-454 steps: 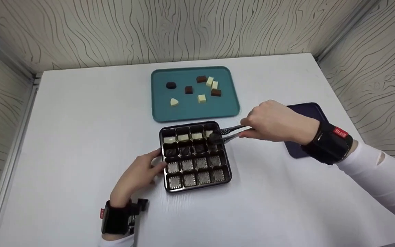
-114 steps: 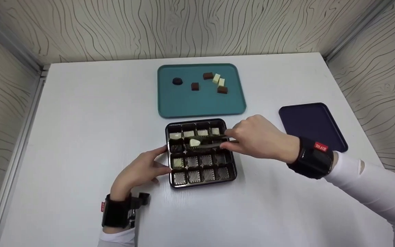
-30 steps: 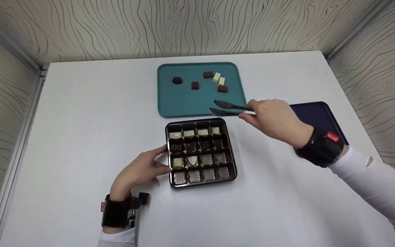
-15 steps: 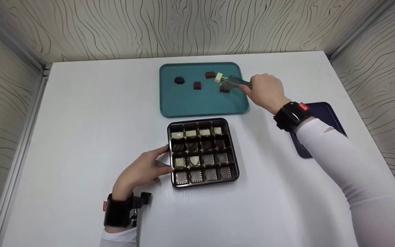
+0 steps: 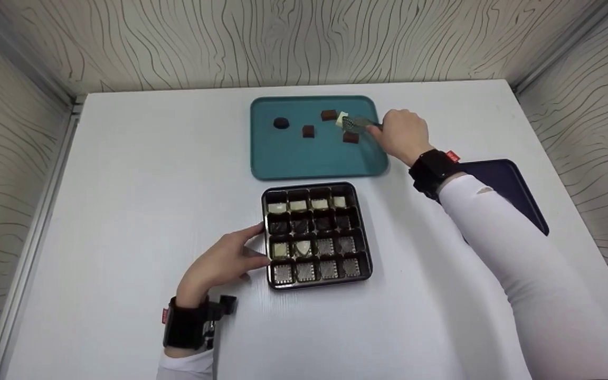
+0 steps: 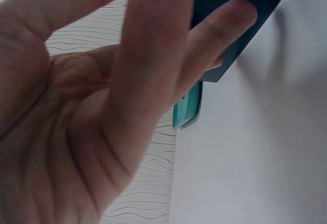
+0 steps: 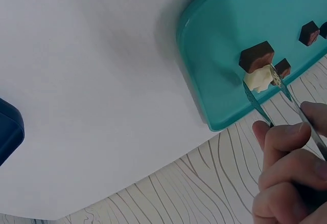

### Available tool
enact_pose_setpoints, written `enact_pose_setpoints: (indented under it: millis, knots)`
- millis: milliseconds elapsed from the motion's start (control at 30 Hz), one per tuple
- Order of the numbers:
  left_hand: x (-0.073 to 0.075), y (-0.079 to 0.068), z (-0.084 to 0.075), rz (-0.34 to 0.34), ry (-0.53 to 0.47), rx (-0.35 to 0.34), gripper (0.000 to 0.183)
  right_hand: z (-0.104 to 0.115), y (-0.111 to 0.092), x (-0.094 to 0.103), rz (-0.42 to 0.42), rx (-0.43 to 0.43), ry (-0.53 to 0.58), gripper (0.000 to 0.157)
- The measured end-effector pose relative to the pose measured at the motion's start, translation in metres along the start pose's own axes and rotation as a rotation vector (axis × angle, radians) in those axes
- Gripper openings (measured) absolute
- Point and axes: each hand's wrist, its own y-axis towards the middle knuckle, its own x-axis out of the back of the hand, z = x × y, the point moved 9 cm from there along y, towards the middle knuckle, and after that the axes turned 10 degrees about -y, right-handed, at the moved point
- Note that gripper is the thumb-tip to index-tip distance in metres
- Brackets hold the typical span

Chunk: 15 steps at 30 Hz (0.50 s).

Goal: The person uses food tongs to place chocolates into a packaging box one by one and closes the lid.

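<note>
My left hand (image 5: 224, 265) touches the left side of a black compartment box (image 5: 369, 264) with its thumb and fingertips. The box's back row holds white chocolates, the second row dark ones. Two more white chocolates sit at the left of the third row. My right hand (image 5: 404, 136) holds dark tongs (image 5: 357, 124) over the right part of the teal tray (image 5: 293, 158). In the right wrist view the tips of the tongs (image 7: 255, 104) stand on either side of white chocolate (image 7: 258, 79), close beside a brown chocolate (image 7: 257, 56).
Brown chocolates (image 5: 308, 131) and a round dark one (image 5: 281, 123) also lie on the teal tray. A navy tray (image 5: 499, 182) lies at the right, partly under my right forearm. A patterned wall (image 5: 177, 42) stands behind the white table (image 5: 151, 158).
Earlier, white chocolates went from the teal tray into the box's third row. In the last second my right hand has moved the tongs back and down onto the white chocolate; my left hand stays.
</note>
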Motion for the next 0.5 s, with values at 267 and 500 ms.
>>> enact_pose_setpoints:
  millis: [267, 500]
  knots:
    - [-0.001, 0.0, 0.0, -0.003, -0.013, 0.007, 0.08, 0.009, 0.003, -0.007, 0.026, 0.042, -0.01, 0.054]
    - [-0.001, 0.0, -0.001, -0.002, -0.007, 0.01, 0.079, 0.03, -0.008, -0.007, 0.032, 0.168, -0.046, 0.056]
